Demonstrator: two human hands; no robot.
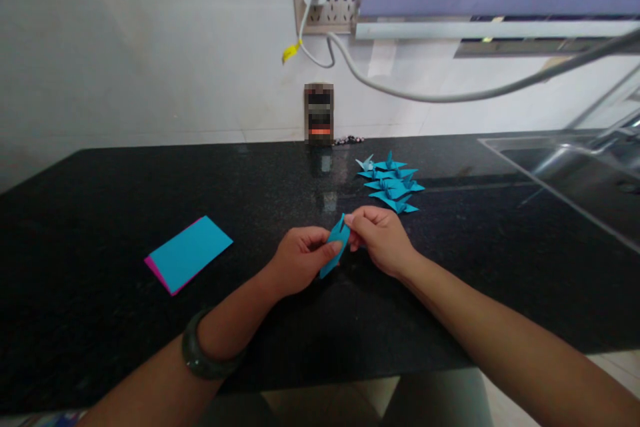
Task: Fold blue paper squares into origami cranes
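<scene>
A folded piece of blue origami paper (331, 264) is held just above the dark countertop, narrow and pointed at its ends. My left hand (303, 259) pinches it, thumb lying across its face and fingers behind. At its upper right edge, the thumb and forefinger of my right hand (376, 233) are closed on the paper's side. Beyond my right hand sits a cluster of folded blue paper cranes (395, 187), with one paler crane (367, 163) at the back left. To the left lies a stack of square paper (191, 253), blue on top with pink showing beneath.
The black countertop (100, 213) ends at a tiled wall. A phone (319, 113), its screen pixelated, leans there beside a beaded strap (350, 140). A metal sink (590, 173) is set in at the right. A grey cable (415, 97) hangs from the wall socket (343, 8).
</scene>
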